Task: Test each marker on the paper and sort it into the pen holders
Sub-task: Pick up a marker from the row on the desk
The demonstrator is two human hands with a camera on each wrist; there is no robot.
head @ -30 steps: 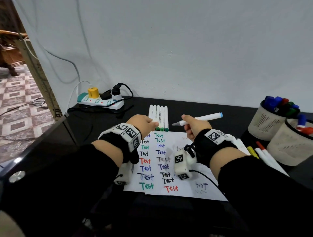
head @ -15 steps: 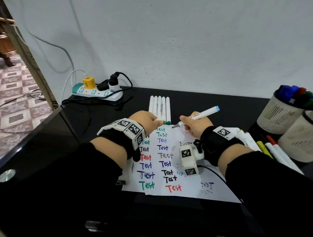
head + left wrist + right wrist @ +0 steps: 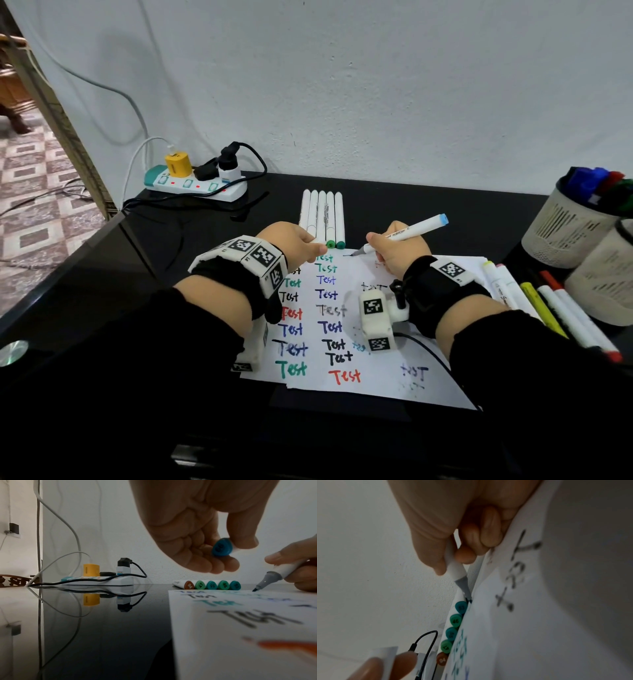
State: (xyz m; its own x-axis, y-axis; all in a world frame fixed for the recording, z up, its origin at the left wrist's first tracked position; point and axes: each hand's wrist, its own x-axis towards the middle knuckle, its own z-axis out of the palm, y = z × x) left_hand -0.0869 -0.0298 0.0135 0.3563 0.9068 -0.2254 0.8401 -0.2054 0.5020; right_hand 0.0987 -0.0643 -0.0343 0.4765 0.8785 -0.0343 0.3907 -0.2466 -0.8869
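My right hand point(image 3: 394, 251) grips an uncapped white marker point(image 3: 407, 233) with a blue end; its tip point(image 3: 254, 589) touches the top edge of the white paper point(image 3: 376, 387), which carries several coloured "Test" words. My left hand point(image 3: 294, 241) pinches the marker's blue cap point(image 3: 222, 547) between thumb and fingers, just above the paper's upper left corner. A row of several capped white markers point(image 3: 323, 219) lies beyond the paper, cap ends toward me point(image 3: 212, 585). In the right wrist view the marker's grey nib point(image 3: 464, 588) meets the paper beside those caps point(image 3: 455, 620).
Two mesh pen holders point(image 3: 565, 233) point(image 3: 603, 287) stand at the right, the far one full of markers. More loose markers point(image 3: 548, 308) lie between paper and holders. A power strip point(image 3: 195, 185) with plugs and cables sits at the back left. The black table's left edge point(image 3: 68, 263) drops to the floor.
My right hand has lowered the marker from above the table until its tip touches the paper's top edge. The left hand still holds the cap in about the same place.
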